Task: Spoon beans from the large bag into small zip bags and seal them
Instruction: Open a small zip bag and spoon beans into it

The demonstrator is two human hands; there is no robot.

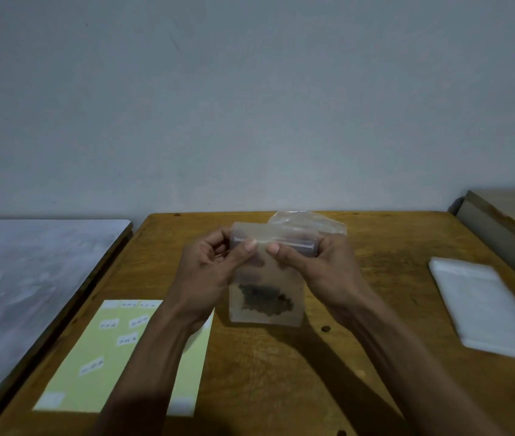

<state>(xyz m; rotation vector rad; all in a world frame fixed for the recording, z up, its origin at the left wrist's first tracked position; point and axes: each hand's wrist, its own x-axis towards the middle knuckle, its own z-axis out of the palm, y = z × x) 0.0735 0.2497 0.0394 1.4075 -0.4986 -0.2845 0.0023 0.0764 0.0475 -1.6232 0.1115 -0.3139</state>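
Above the desk (pixel 360 357), my left hand (pixel 215 272) and right hand (pixel 319 265) both pinch the bag's (pixel 265 297) top edge, fingers curled; beans (pixel 265 298) sit low inside.

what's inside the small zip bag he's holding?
A dark clump of beans sits at the bottom of the small zip bag. Left hand and right hand pinch its top, hiding the seal.

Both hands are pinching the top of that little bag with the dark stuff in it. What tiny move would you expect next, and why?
Probably sliding the pinching thumbs outward along the zip strip to seal it. The left hand and right hand grip the top edge of the small zip bag near its middle, and the beans already sit at the bottom.
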